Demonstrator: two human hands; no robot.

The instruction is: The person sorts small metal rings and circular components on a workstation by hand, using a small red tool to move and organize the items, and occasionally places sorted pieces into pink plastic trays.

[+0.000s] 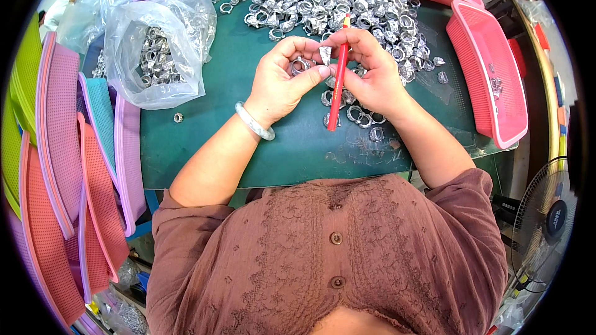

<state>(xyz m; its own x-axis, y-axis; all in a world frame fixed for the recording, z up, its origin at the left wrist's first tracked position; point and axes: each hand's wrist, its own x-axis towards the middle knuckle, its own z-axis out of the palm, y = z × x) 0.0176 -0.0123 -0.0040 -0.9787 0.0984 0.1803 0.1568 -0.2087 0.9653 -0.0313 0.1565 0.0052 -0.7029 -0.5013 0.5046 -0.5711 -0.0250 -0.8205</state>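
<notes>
At top middle, the left hand (277, 76) and right hand (377, 82) are pinching a silver piece (325, 56), the right also squeezing a red pencil (336, 96). Juggling both could be making fingers slip.

- Held ring (325, 57): shiny silver-toned metal, its face uneven.
- Heaped rings (310, 0): bright, reflective metal with rough, faceted-looking tops.
- Red pencil (338, 80): smooth, glossy coating.
- Open bag (200, 77): thin, clear plastic, crinkled and glossy.
- Tabletop (198, 155): smooth green covering with a slight sheen, scuffed near the front.
- Pink basket (467, 74): semi-gloss moulded plastic, ribbed walls.
- Stacked baskets (61, 124): plastic, finely textured sides, smoother rims.
- Bangle (253, 121): polished, stone-like, mottled.
- Blouse (242, 267): matt, creased brown cloth with raised stitching.
- Buttons (336, 238): smooth, slightly shiny.
</notes>
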